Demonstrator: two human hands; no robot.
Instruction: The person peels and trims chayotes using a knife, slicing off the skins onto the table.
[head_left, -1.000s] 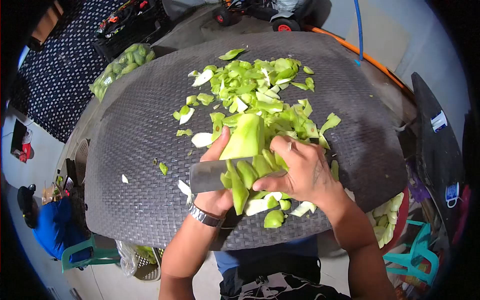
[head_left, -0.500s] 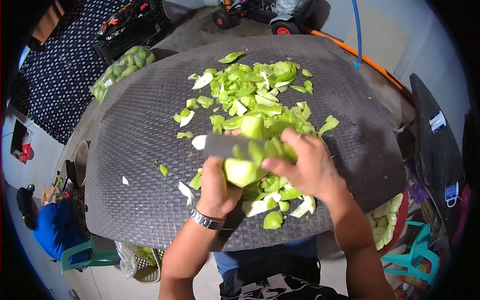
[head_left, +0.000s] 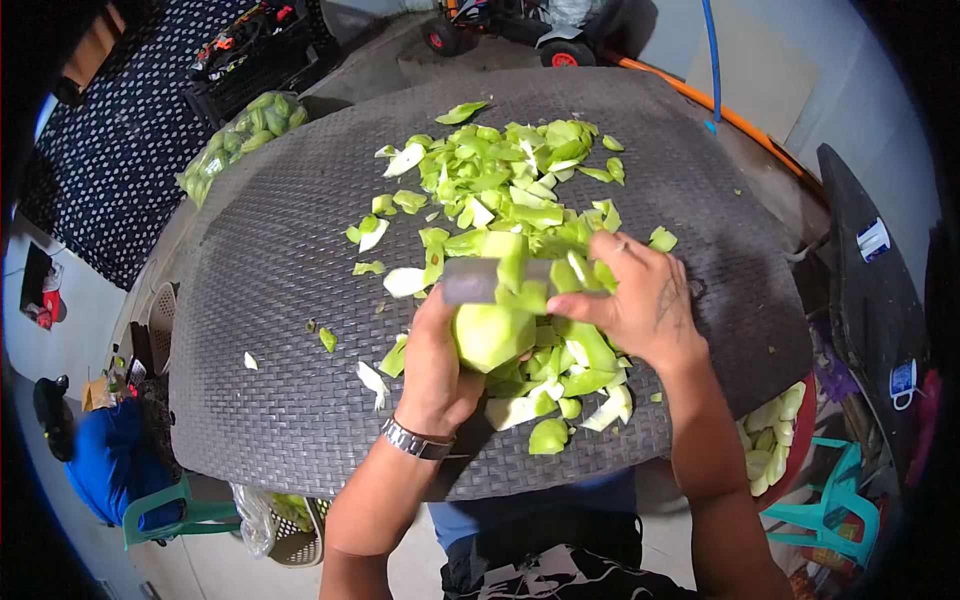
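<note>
My left hand (head_left: 437,375) is wrapped round a large pale green vegetable (head_left: 493,335), partly peeled, with flat cut facets; its exact kind is unclear. A knife with a wide blade (head_left: 472,281) lies across the upper part of the vegetable. My right hand (head_left: 645,305) grips the knife at its right end; the handle is hidden by the fingers. Green slices of peel (head_left: 522,285) cling to or hang over the blade, blurred by motion. Beneath and beyond my hands spreads a heap of green peelings (head_left: 495,165) on the dark woven-pattern table (head_left: 270,290).
A plastic bag of green produce (head_left: 250,130) is beyond the table's far left edge. Pale peeled pieces (head_left: 768,445) fill a red basin at the lower right, near a teal stool (head_left: 830,500). At the lower left are a basket (head_left: 298,545) and a person in blue (head_left: 120,460).
My right hand and the knife have shifted slightly up and to the right. More peel now lies below my right hand, and the vegetable shows a broader pale face.
</note>
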